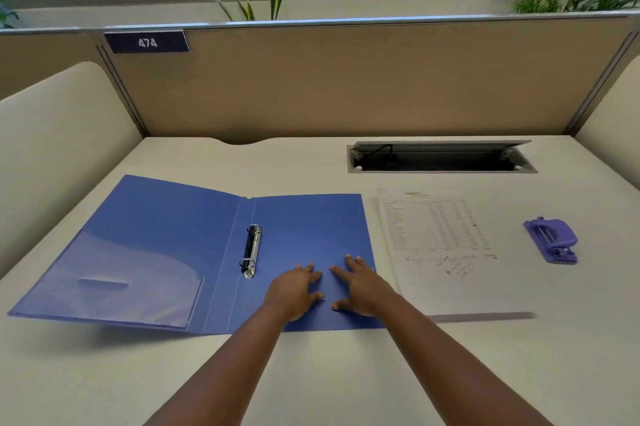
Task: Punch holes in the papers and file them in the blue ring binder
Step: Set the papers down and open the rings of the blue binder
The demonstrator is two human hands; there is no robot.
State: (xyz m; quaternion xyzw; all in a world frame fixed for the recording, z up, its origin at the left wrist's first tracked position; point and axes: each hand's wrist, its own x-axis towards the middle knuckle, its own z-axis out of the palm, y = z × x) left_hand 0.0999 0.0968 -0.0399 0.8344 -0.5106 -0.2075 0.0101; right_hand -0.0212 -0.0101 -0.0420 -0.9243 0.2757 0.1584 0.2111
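The blue ring binder (166, 235) lies spread open on the desk, its metal ring mechanism (252, 250) just right of the spine. My left hand (296, 290) and my right hand (360, 287) rest flat side by side on the binder's right inner cover, fingers straight. A printed paper sheet (436, 238) lies on the desk just right of the binder. Further right sits a purple hole punch (552, 240), apart from both hands.
The pale desk (311, 373) is enclosed by beige partition panels (346, 86) at the back and sides. A cable slot (440, 158) with an open lid is cut into the desk behind the paper. Plants and windows stand beyond the partition.
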